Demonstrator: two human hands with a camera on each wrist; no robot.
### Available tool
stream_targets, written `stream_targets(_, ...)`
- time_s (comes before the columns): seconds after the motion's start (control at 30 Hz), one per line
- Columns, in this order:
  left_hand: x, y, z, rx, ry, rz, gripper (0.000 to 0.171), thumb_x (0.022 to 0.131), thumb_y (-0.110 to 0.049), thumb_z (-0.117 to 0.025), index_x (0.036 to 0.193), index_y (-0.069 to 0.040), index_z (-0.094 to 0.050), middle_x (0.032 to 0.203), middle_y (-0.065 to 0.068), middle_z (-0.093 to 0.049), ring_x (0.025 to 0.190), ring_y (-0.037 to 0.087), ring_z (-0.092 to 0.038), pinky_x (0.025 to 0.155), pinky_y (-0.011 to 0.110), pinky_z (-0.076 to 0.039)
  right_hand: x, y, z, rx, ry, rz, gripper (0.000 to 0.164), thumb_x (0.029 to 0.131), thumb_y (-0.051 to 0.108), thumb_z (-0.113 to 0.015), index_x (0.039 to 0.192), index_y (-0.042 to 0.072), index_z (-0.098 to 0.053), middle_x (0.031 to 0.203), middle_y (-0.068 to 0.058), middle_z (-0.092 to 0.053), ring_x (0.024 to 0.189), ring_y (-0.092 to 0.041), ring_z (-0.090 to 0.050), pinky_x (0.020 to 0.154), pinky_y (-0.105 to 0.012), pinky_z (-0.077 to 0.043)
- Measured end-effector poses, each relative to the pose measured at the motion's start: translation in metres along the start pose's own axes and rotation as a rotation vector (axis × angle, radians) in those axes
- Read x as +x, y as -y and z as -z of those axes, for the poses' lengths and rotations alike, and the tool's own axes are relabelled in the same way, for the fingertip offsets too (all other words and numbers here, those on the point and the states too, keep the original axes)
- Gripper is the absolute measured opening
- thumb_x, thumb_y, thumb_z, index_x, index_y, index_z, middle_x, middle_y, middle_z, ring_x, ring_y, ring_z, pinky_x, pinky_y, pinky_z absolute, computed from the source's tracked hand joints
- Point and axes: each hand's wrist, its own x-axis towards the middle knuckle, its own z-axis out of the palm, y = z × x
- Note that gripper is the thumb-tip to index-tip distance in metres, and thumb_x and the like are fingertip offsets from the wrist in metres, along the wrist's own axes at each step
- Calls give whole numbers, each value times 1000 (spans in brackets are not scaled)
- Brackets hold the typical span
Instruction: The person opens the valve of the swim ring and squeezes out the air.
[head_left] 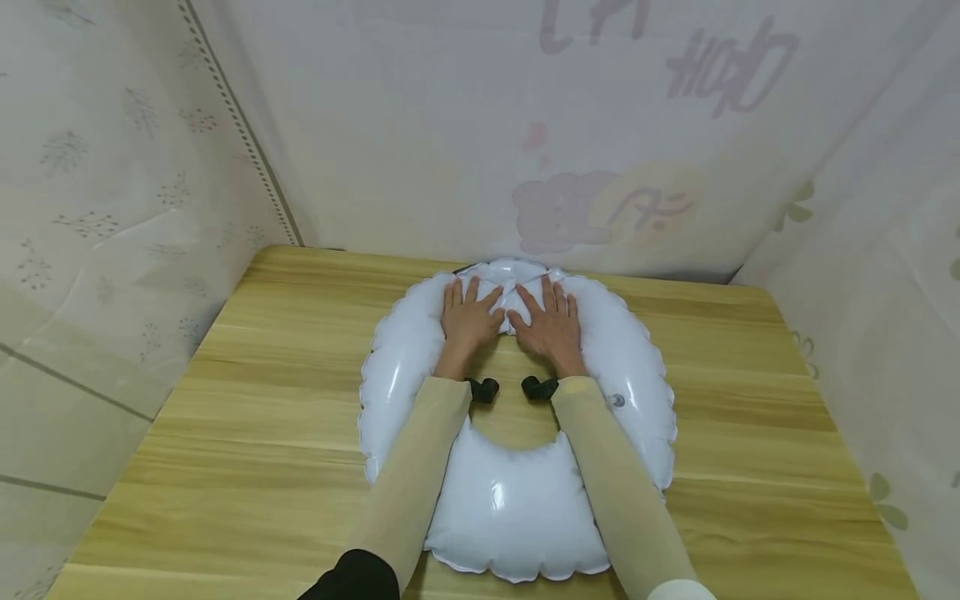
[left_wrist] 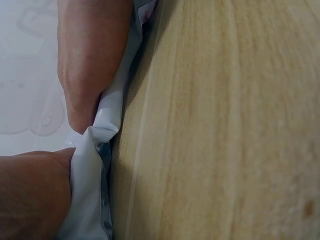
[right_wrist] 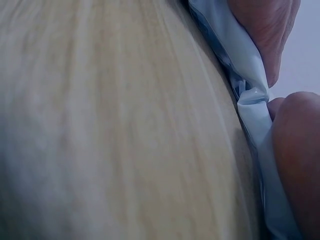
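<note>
A white inflatable swim ring (head_left: 517,508) lies flat on the wooden table, puffed up along its sides and front. Its far part is creased and sunken under both hands. The left hand (head_left: 468,321) presses on that far part with fingers spread and straight. Beside it the right hand (head_left: 553,327) presses down too, fingers spread, the two thumbs close together. A small clear valve (head_left: 617,400) shows on the ring's right side. In the left wrist view, the ring's folded inner edge (left_wrist: 87,185) stands beside the hands; the right wrist view shows a kink in the edge (right_wrist: 252,95).
The wooden table (head_left: 247,400) runs out to both sides of the ring. A printed curtain (head_left: 450,125) hangs behind the table's back edge, with patterned cloth on the left and right. Two black wrist camera mounts (head_left: 483,390) project into the ring's hole.
</note>
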Motion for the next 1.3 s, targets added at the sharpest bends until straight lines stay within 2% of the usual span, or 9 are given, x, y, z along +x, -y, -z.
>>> stream_targets(0.3,4,4,-2,-19,6,-16,54,109,-45,-35,162,-36,-29,175,9,-9,161,37,2,131,47,8,1,0,0,16,3,0,67,105,65,-26,165,38,-14,174,-11,7,162,-35,5,130,-55,5)
stream_targets(0.47,12,14,-8,-88,-52,-45,55,108,-47,-37,162,-35,-31,174,10,-11,161,37,2,131,50,7,5,-5,0,92,-33,23,68,104,65,-31,165,37,-18,175,-10,5,162,-36,3,129,-57,3)
stream_targets(0.57,12,19,-6,-218,-96,-91,57,106,-46,-44,160,-27,-37,172,15,-18,161,41,-2,130,54,3,8,-12,2,182,-37,52,69,104,63,-37,164,34,-22,175,-12,2,161,-37,1,129,-59,1)
stream_targets(0.67,14,28,-2,-455,-157,-134,59,104,-40,-53,157,-16,-44,168,21,-27,159,45,-10,130,58,-3,10,-20,12,371,-38,72,68,104,56,-46,163,26,-29,174,-14,-7,161,-38,-4,129,-58,-3)
stream_targets(0.8,10,40,13,-791,-252,-136,54,102,-31,-62,150,-9,-53,162,19,-41,159,41,-18,130,53,-13,7,-29,41,663,-77,44,62,103,46,-56,158,22,-40,171,-9,-25,160,-33,-18,130,-54,-15)
stream_targets(0.9,7,47,27,-927,-335,-154,48,101,-26,-64,146,-9,-58,157,13,-49,157,32,-28,129,48,-22,0,-30,70,821,-123,35,58,104,40,-58,157,23,-43,168,-3,-33,158,-27,-25,128,-49,-25)
stream_targets(1.0,-3,51,44,-977,-399,-197,45,100,-23,-65,144,-11,-60,154,10,-54,152,26,-38,126,47,-30,-13,-29,98,893,-160,75,55,104,34,-59,156,21,-44,166,0,-37,156,-24,-31,126,-45,-30)
stream_targets(1.07,-13,55,56,-977,-443,-232,44,100,-20,-67,142,-11,-61,150,9,-57,148,24,-44,124,47,-34,-22,-31,113,880,-167,107,55,104,32,-59,156,21,-44,166,1,-37,155,-25,-34,125,-45,-33)
stream_targets(1.3,-48,80,82,-805,-534,-335,49,97,-18,-70,144,-12,-59,148,12,-57,144,28,-46,120,53,-37,-49,-61,136,692,-130,207,57,103,34,-62,156,28,-43,167,4,-34,156,-28,-30,123,-52,-34)
